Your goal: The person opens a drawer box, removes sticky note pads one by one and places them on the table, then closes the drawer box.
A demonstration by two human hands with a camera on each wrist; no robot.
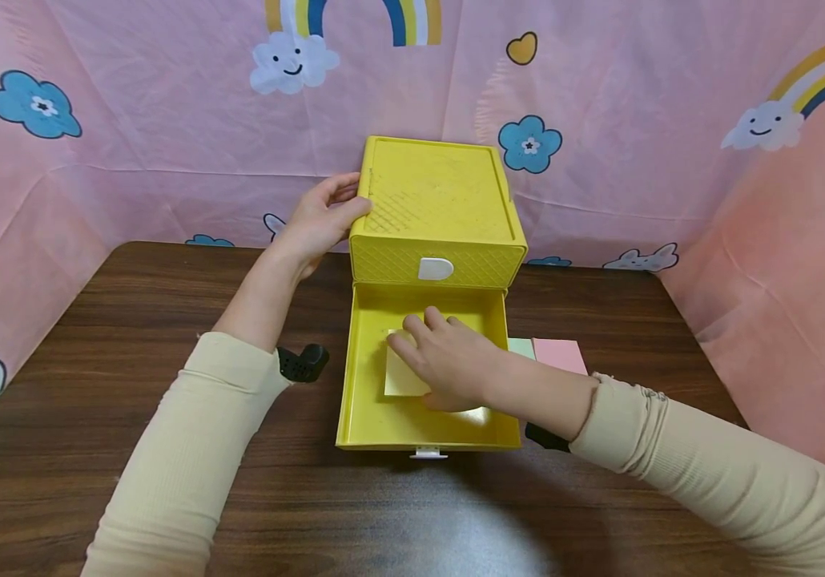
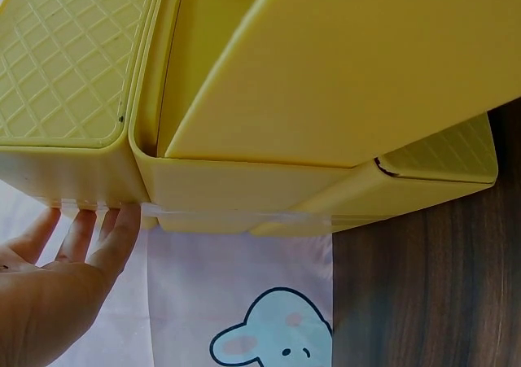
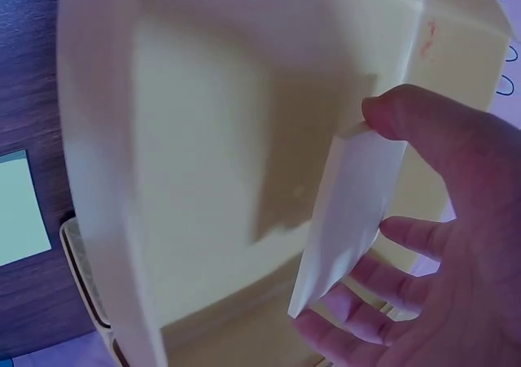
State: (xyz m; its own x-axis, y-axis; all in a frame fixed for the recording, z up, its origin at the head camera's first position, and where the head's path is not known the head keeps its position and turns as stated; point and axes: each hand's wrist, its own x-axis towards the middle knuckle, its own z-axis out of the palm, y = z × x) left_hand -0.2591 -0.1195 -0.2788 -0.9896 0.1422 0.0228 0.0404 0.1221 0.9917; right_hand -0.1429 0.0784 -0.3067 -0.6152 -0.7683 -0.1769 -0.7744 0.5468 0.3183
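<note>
Right hand (image 1: 448, 361) gripping a pale note pad (image 1: 402, 378), held between thumb and fingertips, over pulled-out yellow drawer (image 1: 372, 421)

Glossy plastic drawer (image 1: 372, 421), matt paper pad (image 1: 400, 378), wood-grain table (image 1: 275, 497)

A pale yellow, square paper pad (image 1: 401, 378) is being held tilted by the right hand (image 1: 452, 362) inside a pulled-out yellow plastic drawer (image 1: 372, 426). Its lattice-fronted, yellow plastic box (image 1: 444, 192) is standing upright, the upper drawer (image 1: 391, 266) sitting closed, the left hand (image 1: 317, 226) touching the box's left side.
</note>
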